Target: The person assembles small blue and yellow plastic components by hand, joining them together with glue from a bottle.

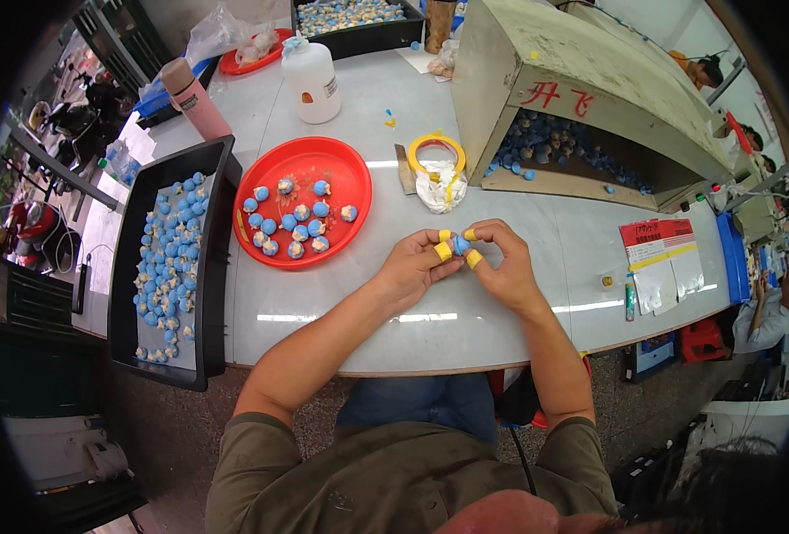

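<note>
A small blue round piece (460,246) is pinched between the fingertips of both hands, over the table in front of me. My left hand (419,269) closes on it from the left and my right hand (505,269) from the right. Yellow tape wraps the thumbs and index fingers of both. Fingertips hide much of the piece. To the left, a red round tray (352,233) holds several blue balls with cream-coloured parts (301,213). Further left, a black bin (209,334) carries many more of them on a pale liner.
A yellow tape roll (430,142) lies beyond my hands, with crumpled white material beside it. A white bottle (313,84) and pink flask (197,102) stand behind the tray. At the far right, a beige box (479,107) has blue pieces inside; a red-and-white packet (653,258) lies nearer.
</note>
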`<move>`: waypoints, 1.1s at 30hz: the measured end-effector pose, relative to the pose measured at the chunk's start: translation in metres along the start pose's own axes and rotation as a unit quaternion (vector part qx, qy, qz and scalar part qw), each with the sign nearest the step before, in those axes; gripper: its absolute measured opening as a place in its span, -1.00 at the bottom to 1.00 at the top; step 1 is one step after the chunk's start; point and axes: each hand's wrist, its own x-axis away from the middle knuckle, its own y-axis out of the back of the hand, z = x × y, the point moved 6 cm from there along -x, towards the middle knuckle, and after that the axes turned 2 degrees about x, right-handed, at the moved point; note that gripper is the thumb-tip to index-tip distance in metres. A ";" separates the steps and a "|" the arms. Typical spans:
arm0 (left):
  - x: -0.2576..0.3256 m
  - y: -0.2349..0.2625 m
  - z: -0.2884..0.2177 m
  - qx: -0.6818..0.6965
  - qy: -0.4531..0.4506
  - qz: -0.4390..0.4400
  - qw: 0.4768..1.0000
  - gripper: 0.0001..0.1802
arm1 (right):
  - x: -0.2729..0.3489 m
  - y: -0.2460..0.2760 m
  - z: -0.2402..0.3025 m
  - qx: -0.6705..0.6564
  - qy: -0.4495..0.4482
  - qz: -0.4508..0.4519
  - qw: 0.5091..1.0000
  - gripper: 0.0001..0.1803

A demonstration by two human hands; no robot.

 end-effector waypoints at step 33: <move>0.010 -0.005 -0.004 -0.171 0.021 -0.088 0.981 -0.73 | 0.015 -0.037 -0.039 -0.176 -0.293 0.033 0.939 -0.68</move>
